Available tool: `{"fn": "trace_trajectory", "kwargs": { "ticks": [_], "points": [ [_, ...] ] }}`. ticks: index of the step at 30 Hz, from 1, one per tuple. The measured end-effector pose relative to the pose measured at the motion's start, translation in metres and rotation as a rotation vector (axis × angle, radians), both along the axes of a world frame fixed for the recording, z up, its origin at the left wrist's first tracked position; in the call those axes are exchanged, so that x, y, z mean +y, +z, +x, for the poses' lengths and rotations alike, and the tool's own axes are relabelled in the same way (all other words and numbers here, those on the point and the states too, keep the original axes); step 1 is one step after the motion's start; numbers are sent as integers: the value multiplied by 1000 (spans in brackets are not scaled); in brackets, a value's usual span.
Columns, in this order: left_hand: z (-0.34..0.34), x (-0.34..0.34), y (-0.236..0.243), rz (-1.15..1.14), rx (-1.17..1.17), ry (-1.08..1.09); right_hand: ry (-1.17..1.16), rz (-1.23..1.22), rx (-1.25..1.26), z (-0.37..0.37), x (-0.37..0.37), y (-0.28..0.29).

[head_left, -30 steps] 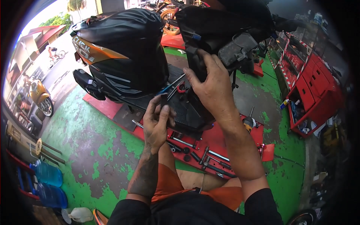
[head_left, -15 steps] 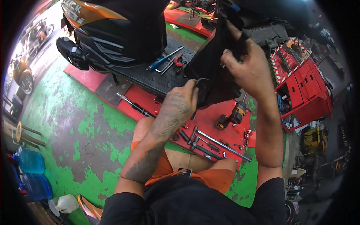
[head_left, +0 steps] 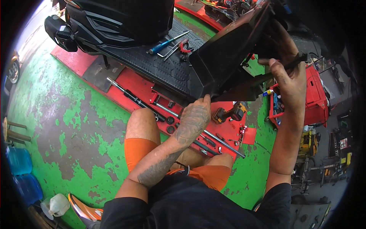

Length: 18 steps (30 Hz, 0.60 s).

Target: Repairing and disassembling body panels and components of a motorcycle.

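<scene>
A large black plastic scooter panel point(head_left: 225, 55) stands tilted at the front end of the scooter's ribbed footboard point(head_left: 162, 63). My left hand point(head_left: 196, 114) is closed at the panel's lower corner; its fingertips are partly hidden there. On the panel's right side, my right hand point(head_left: 291, 78) grips the edge, thumb toward me and the other fingers partly in shadow behind. Lying on the footboard are a blue-handled screwdriver point(head_left: 167, 42), a bent metal hex key point(head_left: 175, 49) and a red-and-black tool point(head_left: 185, 47).
Below the scooter, a red platform point(head_left: 133, 86) carries a long-handled ratchet point(head_left: 135, 100), a cordless impact driver point(head_left: 230, 113) and several metal bars. A red tool cart point(head_left: 310, 95) stands at right. Blue water jugs point(head_left: 26, 187) and a white jug point(head_left: 59, 205) sit at lower left.
The panel has swung out to the right, away from the scooter's front. My right hand moved right with it; my left hand slid lower, to the panel's bottom corner.
</scene>
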<state>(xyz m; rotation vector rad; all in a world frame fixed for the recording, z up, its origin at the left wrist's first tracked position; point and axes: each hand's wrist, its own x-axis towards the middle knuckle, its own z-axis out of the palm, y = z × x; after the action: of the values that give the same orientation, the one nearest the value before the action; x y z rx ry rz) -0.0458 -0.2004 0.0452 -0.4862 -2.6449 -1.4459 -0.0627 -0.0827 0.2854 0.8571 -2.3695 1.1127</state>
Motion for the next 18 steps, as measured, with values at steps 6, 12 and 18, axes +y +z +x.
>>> {"fn": "trace_trajectory", "kwargs": {
  "ticks": [6, 12, 18],
  "points": [
    [1, 11, -47, 778, -466, -51, 79, 87, 5, -11, 10, 2],
    [-7, 0, -25, 1485, -1152, -371, 20, 133, 12, -7, 11, 5],
    [17, 8, -42, 1759, -1379, -461, -31, 204, 1, -11, 13, 6]
  ]
}}
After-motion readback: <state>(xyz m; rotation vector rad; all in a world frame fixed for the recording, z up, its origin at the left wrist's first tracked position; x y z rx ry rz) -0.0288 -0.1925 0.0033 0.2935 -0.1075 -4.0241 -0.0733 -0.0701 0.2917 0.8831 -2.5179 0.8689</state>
